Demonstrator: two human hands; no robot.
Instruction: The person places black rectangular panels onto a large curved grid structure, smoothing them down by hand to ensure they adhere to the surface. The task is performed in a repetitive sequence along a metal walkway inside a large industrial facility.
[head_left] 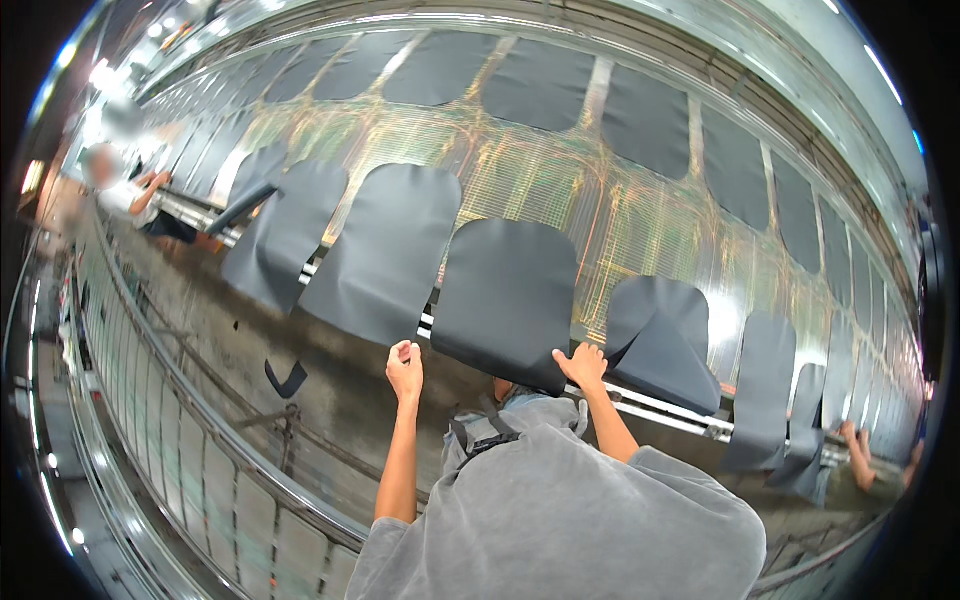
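Observation:
A row of dark grey, round-cornered sheets (505, 285) hangs over the near edge of a slanted metal mesh surface (530, 190). My left hand (405, 370) is pinched closed at the lower corner of the sheet left of centre (380, 250); whether that corner is between the fingers is unclear. My right hand (580, 365) has its fingers apart, thumb touching the lower right corner of the central sheet. Just right of it, another sheet (675, 365) is bent and folded. My grey-shirted body fills the lower middle.
More sheets (640, 120) line the mesh's far side. A curved metal railing (235, 450) runs at lower left, near a dark scrap (285, 385) on the floor (230, 310). A person in white (140, 205) works at far left; another person's arms (860, 460) show at far right.

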